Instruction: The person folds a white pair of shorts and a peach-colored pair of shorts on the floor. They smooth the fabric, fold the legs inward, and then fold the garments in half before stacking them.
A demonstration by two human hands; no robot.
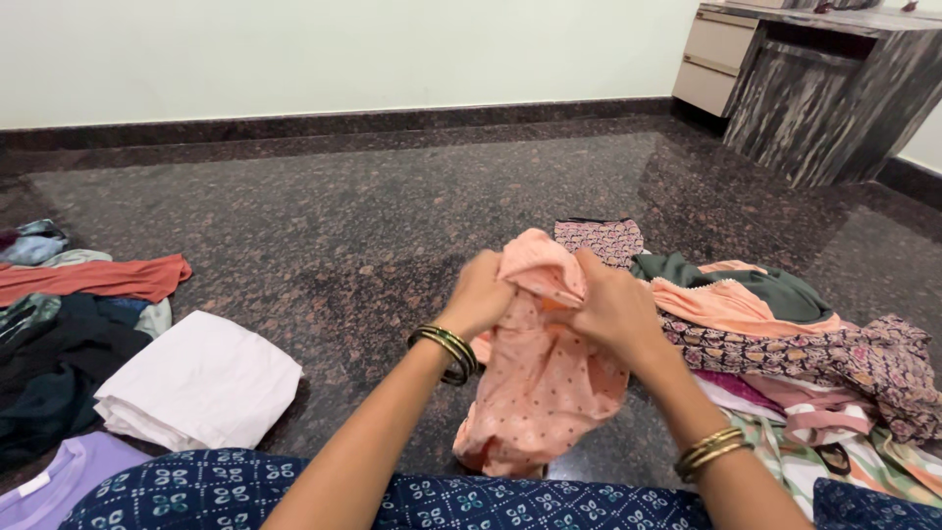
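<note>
I see no package, no sign and no screen around me. The only label is a small white rectangular tag, sewn inside the neck of the folded lilac shirt that lies at my left knee.

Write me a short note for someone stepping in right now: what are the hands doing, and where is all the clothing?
Left hand: gripping the top of a peach dotted garment.
Right hand: gripping the same garment beside it; the cloth hangs down between the arms toward the lap.
Done: one white folded cloth lies flat on the floor to the left.
Left: a mixed pile of clothes at the right, unfolded, and another loose heap at the far left with an orange piece on top. A lilac garment lies near the left knee.
</note>
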